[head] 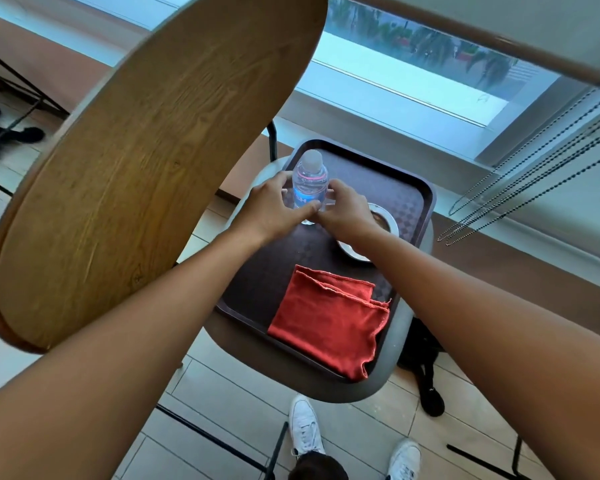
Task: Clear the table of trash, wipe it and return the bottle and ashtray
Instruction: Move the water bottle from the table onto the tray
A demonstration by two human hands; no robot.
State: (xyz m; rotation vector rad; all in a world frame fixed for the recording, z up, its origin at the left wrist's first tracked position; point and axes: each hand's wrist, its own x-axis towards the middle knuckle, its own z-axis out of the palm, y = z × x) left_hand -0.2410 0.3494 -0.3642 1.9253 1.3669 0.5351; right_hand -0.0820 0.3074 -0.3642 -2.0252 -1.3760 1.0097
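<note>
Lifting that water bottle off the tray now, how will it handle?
The bottle looks full of water, so probably heavy for its size. It is tall and narrow, so it may tip if nudged. Both hands, left hand and right hand, grip its smooth, maybe slippery plastic.

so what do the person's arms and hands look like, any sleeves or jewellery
Both forearms are bare to the frame edge, with no sleeves in view. The left hand and right hand show no gloves, rings, watch or bracelets.

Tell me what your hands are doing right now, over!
Left hand and right hand both gripping the water bottle, upright on the tray. Ashtray partly hidden behind the right wrist. Red cloth lies nearer, clear.
</note>
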